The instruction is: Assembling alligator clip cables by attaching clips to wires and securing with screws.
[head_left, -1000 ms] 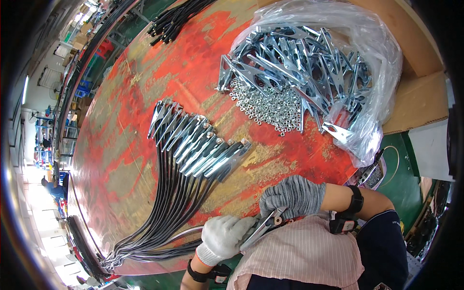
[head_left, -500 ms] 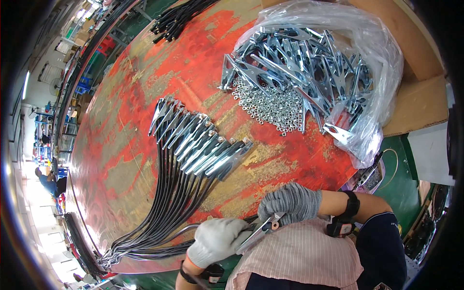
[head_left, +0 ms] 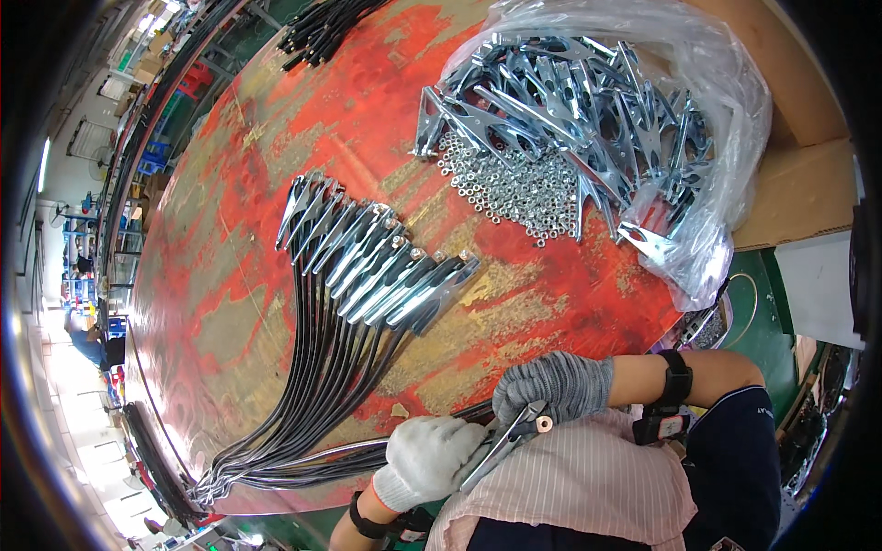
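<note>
My left hand (head_left: 430, 462), in a white glove, is closed around a silver metal spring clamp (head_left: 499, 454) at the near edge of the table, just above my lap. My right hand (head_left: 553, 389), in a grey knitted glove, is curled against the clamp's upper end; its fingertips are mostly hidden. A copper-coloured round end (head_left: 544, 423) sticks out beside the clamp, below the right hand. Left of centre lies a slanting row of similar clamps (head_left: 372, 262), joined to black cables (head_left: 308, 367) that sweep down to the lower left.
Loose clamps (head_left: 551, 92) and a heap of small nuts (head_left: 505, 188) lie in and before a clear plastic bag (head_left: 735, 165) at the far right. A cardboard box (head_left: 799, 202) stands behind it. A bundle of black cables (head_left: 326, 32) rests at the table's far edge.
The view has shifted slightly. Both hands stay on the clamp, which has turned a little. The copper-coloured end now shows more clearly, and the right fingers have curled in more.
</note>
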Tool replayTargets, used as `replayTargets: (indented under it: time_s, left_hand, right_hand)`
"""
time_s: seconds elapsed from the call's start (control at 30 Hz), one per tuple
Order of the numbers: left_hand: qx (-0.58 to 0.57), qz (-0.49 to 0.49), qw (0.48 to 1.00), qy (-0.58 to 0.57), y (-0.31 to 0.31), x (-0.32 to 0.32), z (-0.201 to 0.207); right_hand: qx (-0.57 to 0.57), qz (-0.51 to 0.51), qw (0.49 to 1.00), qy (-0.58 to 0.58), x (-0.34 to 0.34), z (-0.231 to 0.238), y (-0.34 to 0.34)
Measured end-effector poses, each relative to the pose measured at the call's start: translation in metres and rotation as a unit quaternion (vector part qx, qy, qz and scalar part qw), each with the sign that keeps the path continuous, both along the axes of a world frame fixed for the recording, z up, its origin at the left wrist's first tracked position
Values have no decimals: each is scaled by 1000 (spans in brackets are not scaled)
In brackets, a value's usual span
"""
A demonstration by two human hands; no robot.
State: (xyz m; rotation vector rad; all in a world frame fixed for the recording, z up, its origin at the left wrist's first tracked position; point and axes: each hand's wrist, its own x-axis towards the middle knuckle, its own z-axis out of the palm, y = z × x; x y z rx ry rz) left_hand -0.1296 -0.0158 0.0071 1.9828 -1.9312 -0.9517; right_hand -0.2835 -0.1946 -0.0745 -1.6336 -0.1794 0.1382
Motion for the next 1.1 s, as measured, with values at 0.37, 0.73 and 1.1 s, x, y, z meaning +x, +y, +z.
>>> replayTargets:
  time_s: [0.37, 0.73, 1.1]
  left_hand:
    - [31, 64, 997, 2, 4, 7, 1]
    - [-20, 132, 989, 71, 20, 5, -17]
    - [-46, 205, 974, 89, 24, 3, -22]
  right_hand:
    - [79, -39, 996, 32, 12, -3, 9]
    - [153, -39, 988, 1, 9, -11, 5]
    - [163, -37, 984, 57, 9, -3, 0]
